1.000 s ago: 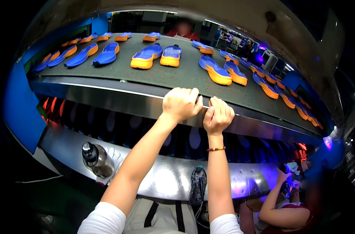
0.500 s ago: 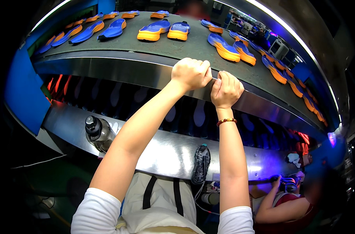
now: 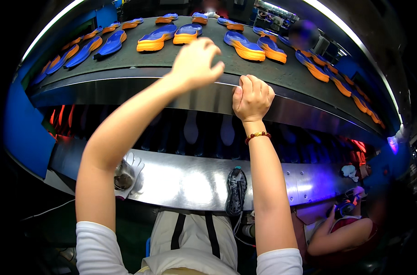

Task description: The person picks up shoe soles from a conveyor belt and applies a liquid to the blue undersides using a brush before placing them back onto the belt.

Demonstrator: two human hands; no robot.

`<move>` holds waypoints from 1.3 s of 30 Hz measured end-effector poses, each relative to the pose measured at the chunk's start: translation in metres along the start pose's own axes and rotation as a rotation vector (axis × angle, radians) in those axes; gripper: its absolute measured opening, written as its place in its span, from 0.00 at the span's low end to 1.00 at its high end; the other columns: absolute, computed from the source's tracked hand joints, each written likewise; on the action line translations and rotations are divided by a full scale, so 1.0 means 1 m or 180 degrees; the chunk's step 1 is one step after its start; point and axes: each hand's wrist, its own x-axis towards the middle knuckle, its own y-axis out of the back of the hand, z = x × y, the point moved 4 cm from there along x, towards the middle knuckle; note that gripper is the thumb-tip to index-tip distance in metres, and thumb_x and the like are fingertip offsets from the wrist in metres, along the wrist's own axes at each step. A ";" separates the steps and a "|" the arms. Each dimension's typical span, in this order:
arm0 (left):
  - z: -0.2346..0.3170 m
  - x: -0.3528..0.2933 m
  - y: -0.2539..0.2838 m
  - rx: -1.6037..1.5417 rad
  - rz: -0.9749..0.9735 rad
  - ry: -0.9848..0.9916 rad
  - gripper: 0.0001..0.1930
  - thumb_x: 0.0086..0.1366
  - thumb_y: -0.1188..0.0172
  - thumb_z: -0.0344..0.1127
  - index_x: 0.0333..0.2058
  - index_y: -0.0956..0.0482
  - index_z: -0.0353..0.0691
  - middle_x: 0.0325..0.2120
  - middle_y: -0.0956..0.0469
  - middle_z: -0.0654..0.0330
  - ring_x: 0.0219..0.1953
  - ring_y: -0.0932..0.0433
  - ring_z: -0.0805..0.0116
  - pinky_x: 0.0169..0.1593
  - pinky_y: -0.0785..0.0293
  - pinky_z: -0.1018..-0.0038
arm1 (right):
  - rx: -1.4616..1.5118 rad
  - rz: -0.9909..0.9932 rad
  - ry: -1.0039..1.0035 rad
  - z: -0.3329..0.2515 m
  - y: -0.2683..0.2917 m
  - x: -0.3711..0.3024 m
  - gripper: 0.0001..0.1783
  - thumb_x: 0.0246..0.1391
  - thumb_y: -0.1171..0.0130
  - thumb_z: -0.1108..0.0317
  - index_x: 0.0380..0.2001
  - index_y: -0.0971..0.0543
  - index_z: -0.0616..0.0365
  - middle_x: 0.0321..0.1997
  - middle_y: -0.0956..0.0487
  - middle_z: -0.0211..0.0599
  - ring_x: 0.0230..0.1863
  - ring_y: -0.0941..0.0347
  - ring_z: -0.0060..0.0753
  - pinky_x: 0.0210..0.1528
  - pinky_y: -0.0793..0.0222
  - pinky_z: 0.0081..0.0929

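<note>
My left hand (image 3: pixel 197 64) is raised above the near part of a dark conveyor belt (image 3: pixel 139 57), open, with thumb and fingers apart and slightly blurred. Nothing shows in it. Just beyond its fingertips sits a blue and orange shoe sole (image 3: pixel 187 34), beside a larger matching sole (image 3: pixel 157 38). My right hand (image 3: pixel 254 97) has its fingers curled over the belt's metal front rail (image 3: pixel 208 94). To the right of centre on the belt lie another sole (image 3: pixel 244 46) and its neighbour (image 3: pixel 271 49).
More soles line the belt's left and right sides. Below the rail, a dark slot holds sole shapes, red-lit at its ends. On the metal ledge (image 3: pixel 185 176) stand a black shoe (image 3: pixel 236 190) and a white glove (image 3: pixel 136 167). A co-worker (image 3: pixel 341 233) sits at lower right.
My left hand has let go of the metal rail, opened and moved up and left over the belt. My right hand stays on the rail. The soles appear farther left in the picture.
</note>
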 end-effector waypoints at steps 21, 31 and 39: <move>-0.158 0.036 -0.055 0.0958 -0.1716 0.1475 0.33 0.47 0.53 0.27 0.56 0.38 0.52 0.45 0.29 0.44 0.50 0.32 0.49 0.54 0.38 0.62 | 0.0296 0.0122 0.0045 0.003 0.001 -0.003 0.16 0.46 0.52 0.55 0.34 0.25 0.52 0.38 0.26 0.29 0.41 0.32 0.28 0.45 0.44 0.30; -0.020 0.084 -0.105 -0.0033 -0.1915 0.0538 0.29 0.45 0.49 0.24 0.50 0.31 0.44 0.43 0.26 0.49 0.48 0.29 0.54 0.52 0.35 0.65 | 0.0252 0.0082 0.0021 0.009 0.003 -0.006 0.16 0.47 0.54 0.56 0.33 0.24 0.52 0.37 0.26 0.29 0.41 0.32 0.30 0.46 0.45 0.31; 0.044 0.076 -0.093 -0.0931 -0.1253 -0.0141 0.19 0.54 0.47 0.34 0.47 0.30 0.41 0.43 0.27 0.50 0.47 0.29 0.54 0.50 0.33 0.64 | 0.0092 -0.0025 -0.0004 0.008 0.001 -0.005 0.16 0.48 0.55 0.56 0.34 0.25 0.51 0.38 0.27 0.29 0.41 0.33 0.31 0.46 0.44 0.32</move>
